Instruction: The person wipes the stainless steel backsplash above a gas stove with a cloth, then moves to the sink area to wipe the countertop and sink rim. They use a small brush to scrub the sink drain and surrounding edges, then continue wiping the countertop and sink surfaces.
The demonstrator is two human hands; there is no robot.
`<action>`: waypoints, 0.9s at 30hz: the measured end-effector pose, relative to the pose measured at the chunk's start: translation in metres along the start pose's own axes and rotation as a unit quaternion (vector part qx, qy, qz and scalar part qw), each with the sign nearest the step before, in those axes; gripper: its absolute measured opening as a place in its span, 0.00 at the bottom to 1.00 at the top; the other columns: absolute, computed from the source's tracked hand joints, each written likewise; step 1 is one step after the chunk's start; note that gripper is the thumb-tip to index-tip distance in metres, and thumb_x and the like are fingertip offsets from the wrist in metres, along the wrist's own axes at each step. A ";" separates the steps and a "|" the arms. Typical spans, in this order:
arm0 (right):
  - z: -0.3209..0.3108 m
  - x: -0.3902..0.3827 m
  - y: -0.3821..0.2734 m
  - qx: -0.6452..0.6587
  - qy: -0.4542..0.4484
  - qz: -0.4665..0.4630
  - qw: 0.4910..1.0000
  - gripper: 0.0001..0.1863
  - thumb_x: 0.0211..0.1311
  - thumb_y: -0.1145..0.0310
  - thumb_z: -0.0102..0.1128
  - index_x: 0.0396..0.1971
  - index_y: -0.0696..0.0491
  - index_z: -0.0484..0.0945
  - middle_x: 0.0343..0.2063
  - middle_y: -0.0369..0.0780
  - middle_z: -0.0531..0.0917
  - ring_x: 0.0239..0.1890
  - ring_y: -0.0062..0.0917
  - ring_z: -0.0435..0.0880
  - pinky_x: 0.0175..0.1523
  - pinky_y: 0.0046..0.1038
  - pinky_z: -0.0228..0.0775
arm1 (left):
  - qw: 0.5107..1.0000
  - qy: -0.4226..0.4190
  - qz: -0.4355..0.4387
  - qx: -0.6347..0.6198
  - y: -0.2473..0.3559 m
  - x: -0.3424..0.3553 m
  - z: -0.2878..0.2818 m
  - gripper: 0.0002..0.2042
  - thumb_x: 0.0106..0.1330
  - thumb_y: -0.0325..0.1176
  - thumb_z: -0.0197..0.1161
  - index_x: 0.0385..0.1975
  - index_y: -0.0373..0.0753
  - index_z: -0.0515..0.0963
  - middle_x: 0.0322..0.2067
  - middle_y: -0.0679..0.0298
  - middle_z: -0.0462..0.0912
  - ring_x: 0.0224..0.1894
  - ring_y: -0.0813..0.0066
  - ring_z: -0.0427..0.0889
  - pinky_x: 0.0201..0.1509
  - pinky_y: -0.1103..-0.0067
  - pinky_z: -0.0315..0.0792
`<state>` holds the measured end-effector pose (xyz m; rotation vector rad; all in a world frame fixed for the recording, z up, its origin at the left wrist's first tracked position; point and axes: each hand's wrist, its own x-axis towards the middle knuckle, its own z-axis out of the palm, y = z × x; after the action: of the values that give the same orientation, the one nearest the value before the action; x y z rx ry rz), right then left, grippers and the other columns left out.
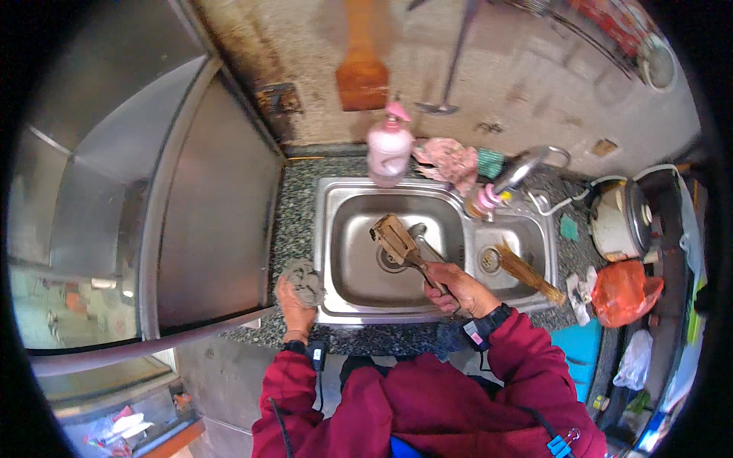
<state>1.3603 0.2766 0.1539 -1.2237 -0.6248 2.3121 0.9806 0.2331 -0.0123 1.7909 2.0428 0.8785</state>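
My right hand [462, 290] is wrapped round the handle of a slotted turner [395, 238], its brown, stained head raised over the large basin of the steel double sink [324, 252]. My left hand [295, 307] grips a bunched grey cloth [303, 284] on the speckled counter, at the sink's left rim. Partly behind the turner, a shiny metal thing [427, 246] lies in the basin; its kind cannot be made out. A straw brush [528, 273] rests slantwise across the small basin.
A pink pump bottle [389, 151], a pink cloth [447, 162] and the faucet [527, 172] stand behind the sink. To the right are a rice cooker [617, 217] and a red plastic bag [622, 294]. A metal-framed cabinet [217, 198] borders the left. Utensils hang on the wall.
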 end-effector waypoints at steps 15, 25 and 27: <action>-0.099 -0.205 0.150 0.257 0.255 -0.196 0.911 0.16 0.71 0.58 0.50 0.55 0.41 0.65 0.20 0.34 0.68 0.14 0.15 0.61 0.14 0.18 0.50 | 0.992 -0.020 0.089 0.082 0.004 0.010 -0.003 0.33 0.56 0.37 0.68 0.60 0.31 0.63 0.57 0.46 0.68 0.62 0.45 0.62 0.66 0.60 0.56; -0.170 -0.289 0.226 0.308 0.497 -0.339 0.737 0.09 0.69 0.59 0.53 0.44 0.41 0.67 0.18 0.34 0.71 0.12 0.16 0.64 0.14 0.22 0.55 | 0.990 -0.082 0.047 0.108 -0.028 0.010 -0.010 0.49 0.42 0.29 0.75 0.65 0.28 0.51 0.64 0.41 0.52 0.65 0.43 0.56 0.69 0.61 0.54; -0.188 -0.300 0.231 0.305 0.537 -0.346 0.706 0.08 0.69 0.58 0.53 0.41 0.42 0.66 0.18 0.34 0.71 0.11 0.16 0.64 0.13 0.21 0.55 | 0.989 -0.101 0.013 0.106 -0.021 0.008 -0.017 0.52 0.41 0.29 0.75 0.67 0.30 0.48 0.65 0.41 0.52 0.66 0.43 0.54 0.69 0.61 0.54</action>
<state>1.6307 -0.0467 0.1178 -1.3704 0.1401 0.7682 0.9524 0.2353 -0.0111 1.9291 2.0492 0.4785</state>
